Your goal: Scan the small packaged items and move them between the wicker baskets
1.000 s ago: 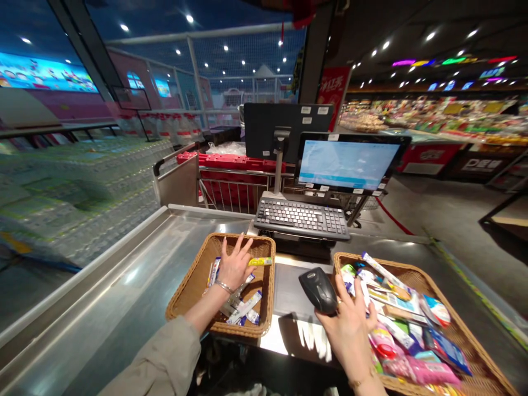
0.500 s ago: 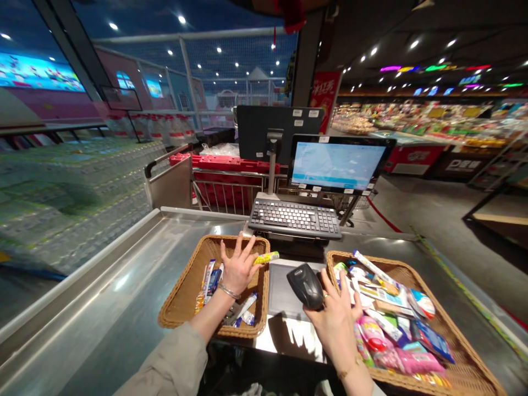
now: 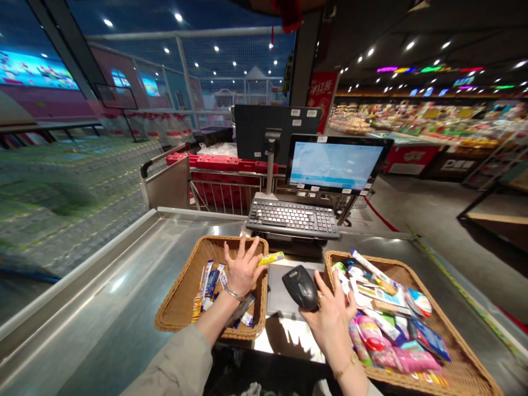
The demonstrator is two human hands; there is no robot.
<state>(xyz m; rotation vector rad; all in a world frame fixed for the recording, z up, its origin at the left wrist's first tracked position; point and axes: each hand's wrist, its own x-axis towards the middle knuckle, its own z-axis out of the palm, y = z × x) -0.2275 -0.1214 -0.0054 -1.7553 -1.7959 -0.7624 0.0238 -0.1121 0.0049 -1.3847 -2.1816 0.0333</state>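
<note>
The open left hand [image 3: 243,269] spreads over a wicker basket [image 3: 179,280], empty, beside a yellow stick packet [image 3: 271,258]; the half-curled right hand [image 3: 330,324] touches a handheld barcode scanner [image 3: 301,287] (grip unclear).

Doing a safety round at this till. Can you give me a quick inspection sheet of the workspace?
Surface: steel checkout counter, with a dark pad below the scanner.
Job's things: barcode scanner; left wicker basket; right wicker basket; snack packets.
Clutter: right basket heaped; yellow snack stick at the left basket's rim.
Hands: left hand open above the left basket; right hand around the scanner.
Cables: nothing seen.
Surroundings: keyboard, monitor, shopping cart, store shelves.
</note>
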